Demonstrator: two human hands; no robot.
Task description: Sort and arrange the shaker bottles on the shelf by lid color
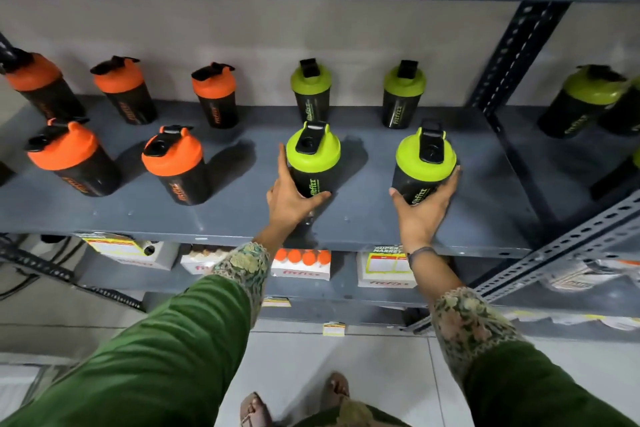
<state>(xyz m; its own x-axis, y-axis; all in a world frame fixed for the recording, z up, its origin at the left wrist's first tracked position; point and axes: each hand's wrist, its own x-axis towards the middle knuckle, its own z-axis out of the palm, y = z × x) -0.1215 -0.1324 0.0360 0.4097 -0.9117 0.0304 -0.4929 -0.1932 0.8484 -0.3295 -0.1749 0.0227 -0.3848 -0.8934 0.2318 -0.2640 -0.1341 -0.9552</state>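
Note:
Black shaker bottles stand on a grey shelf (346, 229). Several orange-lidded ones fill the left half, such as a front one (173, 163) and a back one (214, 94). Green-lidded ones stand on the right half: two at the back (310, 87) (403, 90) and two in front. My left hand (291, 196) wraps the body of the front left green-lidded bottle (313, 154). My right hand (424, 204) wraps the body of the front right green-lidded bottle (426, 158). Both bottles stand upright on the shelf.
A perforated metal upright (512, 55) separates this bay from the right one, where more green-lidded bottles (581, 97) stand. The shelf below carries white boxes (301, 267) and price labels. Another slotted upright (554, 253) runs diagonally at lower right.

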